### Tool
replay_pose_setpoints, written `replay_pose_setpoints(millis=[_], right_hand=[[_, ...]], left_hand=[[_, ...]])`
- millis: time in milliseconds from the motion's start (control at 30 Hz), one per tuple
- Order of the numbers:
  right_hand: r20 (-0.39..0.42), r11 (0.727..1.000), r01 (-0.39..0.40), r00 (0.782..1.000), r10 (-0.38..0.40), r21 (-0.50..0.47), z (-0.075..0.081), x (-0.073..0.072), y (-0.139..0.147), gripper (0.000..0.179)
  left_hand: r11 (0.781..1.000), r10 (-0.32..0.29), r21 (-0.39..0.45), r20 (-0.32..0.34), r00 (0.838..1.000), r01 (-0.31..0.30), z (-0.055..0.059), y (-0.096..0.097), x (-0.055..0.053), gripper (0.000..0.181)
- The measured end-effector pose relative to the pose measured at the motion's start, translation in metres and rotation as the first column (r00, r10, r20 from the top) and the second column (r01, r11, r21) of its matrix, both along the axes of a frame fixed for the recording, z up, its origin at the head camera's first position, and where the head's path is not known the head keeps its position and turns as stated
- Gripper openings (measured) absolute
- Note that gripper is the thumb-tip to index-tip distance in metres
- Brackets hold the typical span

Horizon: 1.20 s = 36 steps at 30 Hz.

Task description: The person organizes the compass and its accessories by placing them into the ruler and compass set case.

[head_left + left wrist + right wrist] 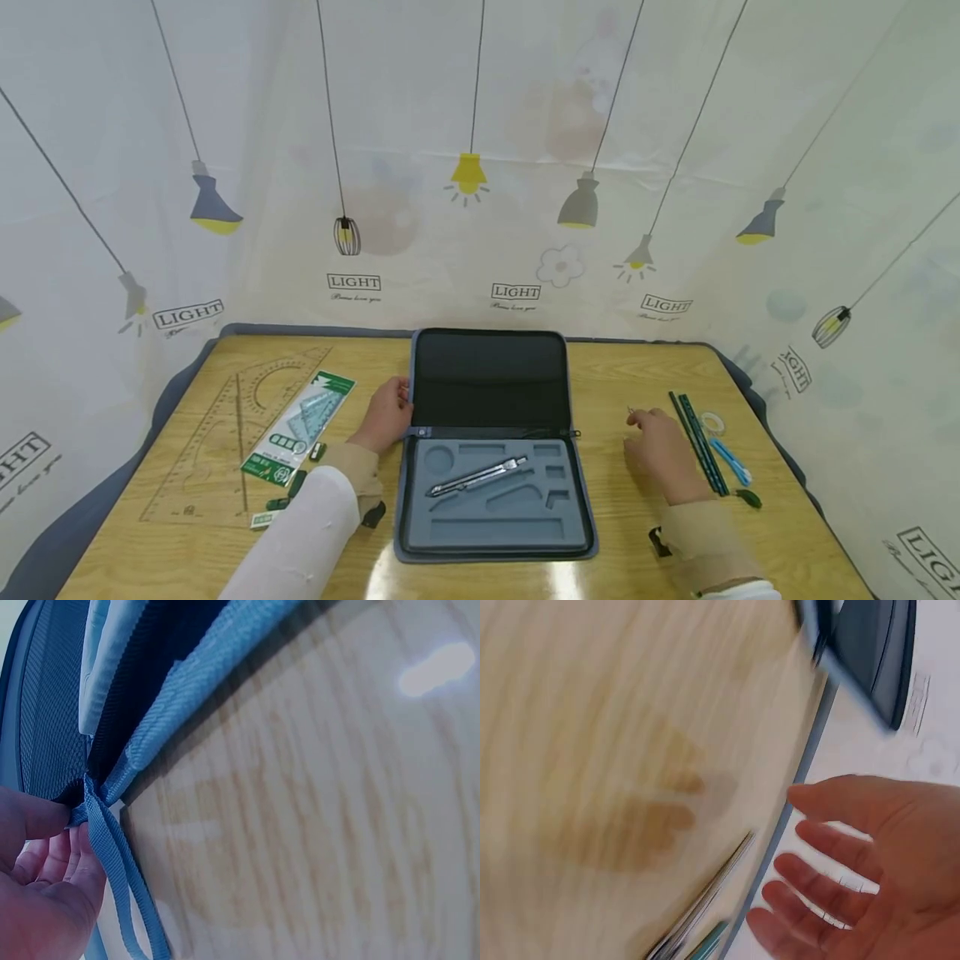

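Observation:
An unfolded zip case [495, 533] lies on the table, with a blue-grey insert [495, 505] of shaped recesses and a dark mesh lid [491, 379] standing up behind. A silver drawing compass [477, 477] lies diagonally across the insert. At the case's left hinge my left hand [386, 414] pinches the blue fabric edge [79, 815] between thumb and fingers, beside a hanging strap loop [124, 877]. My right hand [663, 454] hovers right of the case, fingers loosely spread. Near it lies a slim, pointed silver tool [705, 900]; its kind is unclear.
Right of my right hand are dark green pencils [701, 446], a white ring [712, 423], a light blue cutter [731, 462] and a small green leaf-shaped item [748, 498]. Leftward lie transparent set squares [238, 442], a packaged ruler set [300, 429] and an eraser [264, 520].

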State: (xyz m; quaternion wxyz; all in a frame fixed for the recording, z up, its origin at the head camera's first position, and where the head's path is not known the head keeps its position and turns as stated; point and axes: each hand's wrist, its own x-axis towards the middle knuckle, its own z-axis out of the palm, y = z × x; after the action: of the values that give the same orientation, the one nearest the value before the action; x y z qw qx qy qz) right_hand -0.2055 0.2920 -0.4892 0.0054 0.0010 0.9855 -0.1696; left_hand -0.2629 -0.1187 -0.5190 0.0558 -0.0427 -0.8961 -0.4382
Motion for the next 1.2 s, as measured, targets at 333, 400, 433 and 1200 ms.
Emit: replay_pose_setpoints(millis=[333,400,433,1200], right_hand=[[0.097,0.996,0.090,0.991,-0.091,0.013,-0.009,0.006,0.041,0.039],[0.107,0.996,0.092,0.990,-0.092,0.005,-0.011,0.006,0.043,0.036],[0.108,0.996,0.092,0.990,-0.092,0.003,-0.011,0.006,0.044,0.033],[0.104,0.994,0.104,0.989,-0.106,0.022,-0.015,0.001,0.040,0.014]], left_hand=[[1.000,0.011,0.009,0.015,1.000,-0.012,-0.002,0.000,-0.001,0.032],[1.000,0.010,0.013,0.024,1.000,-0.010,-0.002,-0.001,-0.002,0.033],[1.000,0.008,0.012,0.026,1.000,-0.008,-0.002,-0.001,-0.002,0.033],[1.000,0.015,0.011,0.013,1.000,-0.015,0.000,0.000,0.000,0.031]])
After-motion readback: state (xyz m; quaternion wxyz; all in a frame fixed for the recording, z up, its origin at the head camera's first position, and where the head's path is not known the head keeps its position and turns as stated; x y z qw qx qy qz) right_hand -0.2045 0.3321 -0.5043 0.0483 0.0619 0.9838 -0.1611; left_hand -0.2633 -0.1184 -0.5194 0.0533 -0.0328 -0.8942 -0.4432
